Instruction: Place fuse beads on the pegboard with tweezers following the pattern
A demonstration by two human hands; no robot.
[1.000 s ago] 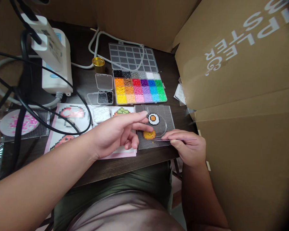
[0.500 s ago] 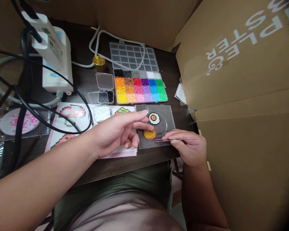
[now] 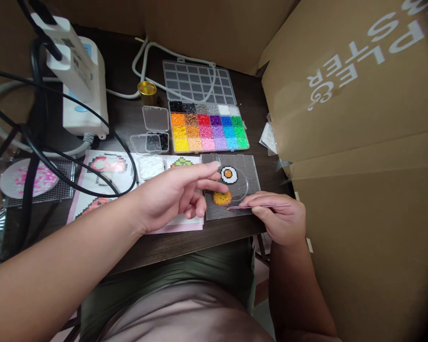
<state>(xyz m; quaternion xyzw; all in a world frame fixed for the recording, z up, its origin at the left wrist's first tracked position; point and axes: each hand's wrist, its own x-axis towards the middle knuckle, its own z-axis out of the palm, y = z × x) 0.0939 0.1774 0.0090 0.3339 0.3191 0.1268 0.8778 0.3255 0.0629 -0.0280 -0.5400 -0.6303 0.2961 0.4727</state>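
Observation:
My right hand (image 3: 280,216) is closed on pink tweezers (image 3: 271,205), whose tips are low over the clear pegboard (image 3: 249,166), just below an orange bead figure (image 3: 221,197). A tiny orange bead seems to be at the tips. Above the orange figure lies a white, black-edged bead figure with an orange centre (image 3: 229,175). My left hand (image 3: 180,192) hovers over the pattern sheets (image 3: 183,223) and the board's left edge, fingers apart and holding nothing. It partly covers the sheets.
Behind the board stands an open bead case (image 3: 209,128) with many colours. Small boxes hold black beads (image 3: 160,141) and white beads (image 3: 151,167). A gold cup (image 3: 147,92), a white power strip (image 3: 83,109) and black cables lie at the left. Cardboard walls (image 3: 360,190) rise around the table.
The tweezers' arms look closer together than before. My hands have barely moved, and the view has shifted very slightly.

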